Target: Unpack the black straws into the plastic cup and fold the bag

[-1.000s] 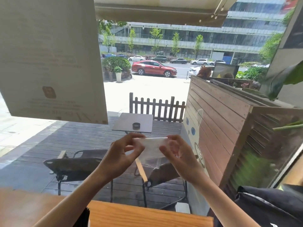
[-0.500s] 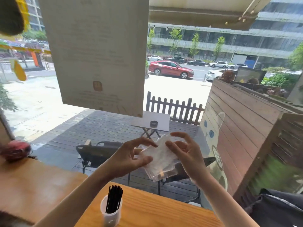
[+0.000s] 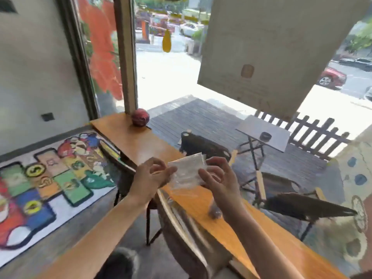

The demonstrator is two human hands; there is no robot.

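Observation:
I hold a clear, empty plastic bag (image 3: 186,174) flat between both hands, in the air above the long wooden counter (image 3: 141,141). My left hand (image 3: 153,176) pinches its left edge with thumb and fingertips. My right hand (image 3: 217,178) grips its right edge, fingers curled. A small blurred translucent thing (image 3: 215,212) stands on the counter just behind my right wrist; I cannot tell whether it is the plastic cup. No black straws show in this view.
A red ball (image 3: 140,117) rests at the counter's far end by the window post. A wooden chair back (image 3: 181,226) stands under my arms. A colourful mat (image 3: 50,174) covers the floor at left. Beyond the glass are dark chairs (image 3: 302,206) and a small table (image 3: 263,133).
The view has swung left and down, bringing the counter's far end, the ball and the floor mat into sight. Both hands still hold the bag, now lower and nearer the counter.

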